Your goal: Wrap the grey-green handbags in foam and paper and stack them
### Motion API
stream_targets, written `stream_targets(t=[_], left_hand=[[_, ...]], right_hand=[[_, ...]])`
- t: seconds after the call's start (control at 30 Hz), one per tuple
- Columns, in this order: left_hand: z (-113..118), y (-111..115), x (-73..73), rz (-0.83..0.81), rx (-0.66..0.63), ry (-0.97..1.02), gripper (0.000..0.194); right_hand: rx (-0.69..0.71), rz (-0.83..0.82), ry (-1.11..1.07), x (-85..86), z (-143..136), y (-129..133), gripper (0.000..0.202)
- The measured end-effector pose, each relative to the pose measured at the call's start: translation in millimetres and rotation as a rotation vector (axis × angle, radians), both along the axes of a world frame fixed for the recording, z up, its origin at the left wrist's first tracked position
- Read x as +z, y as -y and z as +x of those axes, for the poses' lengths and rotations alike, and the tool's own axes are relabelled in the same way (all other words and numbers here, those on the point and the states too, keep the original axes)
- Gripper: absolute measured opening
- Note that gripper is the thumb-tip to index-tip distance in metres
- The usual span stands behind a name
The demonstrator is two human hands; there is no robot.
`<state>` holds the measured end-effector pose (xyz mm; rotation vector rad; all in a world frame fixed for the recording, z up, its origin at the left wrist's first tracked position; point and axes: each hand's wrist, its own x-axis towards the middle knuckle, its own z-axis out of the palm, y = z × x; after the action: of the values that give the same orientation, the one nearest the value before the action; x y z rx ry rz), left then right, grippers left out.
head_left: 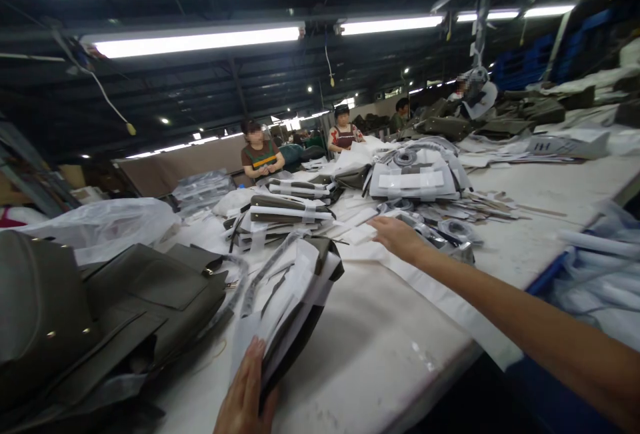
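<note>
My left hand (247, 387) is wrapped round the near end of a dark grey bag (313, 317). White paper and clear film cover much of the bag, which is tilted up off the white table (385, 314); its handle (265, 271) is sleeved in clear plastic. Further out, my right hand (400, 239) is stretched across the table. Its fingertips are closed at the edge of a white paper piece (359, 234), among other white pieces. Just beyond it lies a pile of wrapped bags (287, 211).
Unwrapped grey bags (145, 287) are heaped at left beside a clear plastic bag (115, 221). A large paper-covered bag (415, 177) and scattered strips (485, 207) lie past my right hand. A blue bin (545, 281) of plastic stands at right. Several people work across the table.
</note>
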<state>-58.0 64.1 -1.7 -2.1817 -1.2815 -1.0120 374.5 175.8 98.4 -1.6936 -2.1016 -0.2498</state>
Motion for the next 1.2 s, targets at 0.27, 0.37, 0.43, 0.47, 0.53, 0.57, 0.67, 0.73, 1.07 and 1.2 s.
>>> stream_targets(t=[0.27, 0.37, 0.43, 0.47, 0.53, 0.57, 0.67, 0.73, 1.07, 1.2], left_hand=[[6, 3, 3.8, -0.037, 0.013, 0.073, 0.073], [10, 5, 7.7, -0.046, 0.035, 0.079, 0.074], [10, 5, 7.1, -0.048, 0.029, 0.058, 0.073], [9, 4, 5.9, -0.049, 0.022, 0.044, 0.073], [7, 4, 3.3, -0.052, 0.017, 0.023, 0.071], [6, 4, 2.3, -0.051, 0.025, 0.024, 0.071], [8, 6, 2.5, -0.05, 0.066, 0.05, 0.069], [9, 8, 4.6, -0.043, 0.081, 0.062, 0.068], [11, 9, 7.3, 0.012, 0.093, 0.01, 0.063], [12, 11, 7.8, 0.005, 0.101, 0.02, 0.063]], right_hand=[[0.214, -0.261, -0.092, -66.4, 62, 76, 0.034], [0.179, -0.204, -0.117, -73.2, 61, 76, 0.028], [0.173, -0.179, -0.114, -67.2, 54, 74, 0.031], [0.161, -0.166, -0.115, -62.1, 50, 73, 0.032], [0.118, -0.118, -0.126, -51.0, 41, 76, 0.033], [0.095, -0.09, -0.136, -46.2, 36, 78, 0.033], [0.061, -0.067, -0.171, -39.2, 22, 86, 0.032], [0.062, -0.118, -0.177, -40.6, 16, 89, 0.032], [0.003, 0.012, -0.28, -36.9, -24, 119, 0.026], [0.206, -0.262, -0.427, -39.8, -65, 151, 0.029]])
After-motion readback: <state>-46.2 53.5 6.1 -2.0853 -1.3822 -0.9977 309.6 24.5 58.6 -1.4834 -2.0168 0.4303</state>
